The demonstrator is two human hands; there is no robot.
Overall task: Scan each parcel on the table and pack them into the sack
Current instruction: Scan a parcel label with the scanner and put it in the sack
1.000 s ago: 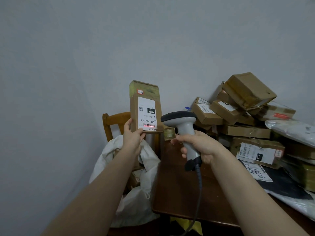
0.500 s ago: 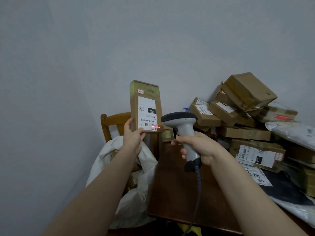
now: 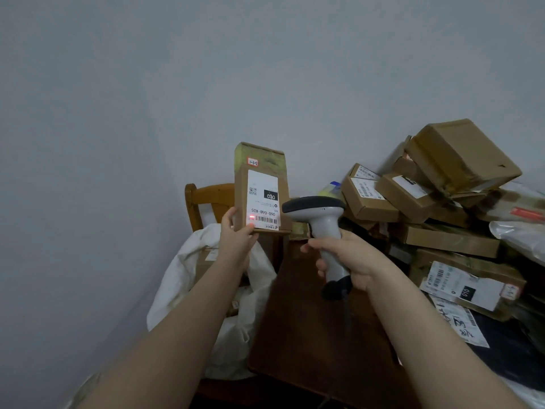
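Where both forearms reach in from the bottom edge, the right hand [image 3: 349,259] is wrapped round the grey handle of the barcode scanner [image 3: 323,222], fingers curled across its front. The scanner head is dark on top and aimed left. Its black cable [image 3: 348,314] drops from the handle's base over the table [image 3: 309,349], which is dark wood.

The left hand [image 3: 237,239] grips the held parcel [image 3: 261,187] by its lower left corner. The parcel is a tall, narrow brown cardboard box, held upright in the air above the sack [image 3: 188,278] and just left of the scanner head. It has yellow-green tape across the top and 1 small red-edged sticker just below that. A white shipping label [image 3: 263,202] covers most of the front, with a QR code, a black block, a printed code line, and a barcode along the bottom edge. A red scanner light sits at the barcode's left end.

The sack is white and open, slumped beside the table's left edge, with 1 brown box showing inside. The wooden back of a chair [image 3: 206,199] stands behind it.

Farther right, a pile of parcels [image 3: 442,187], all brown boxes, is heaped on the table against the grey wall [image 3: 265,69]. Pale plastic mailers [image 3: 522,234] lie at the right edge.
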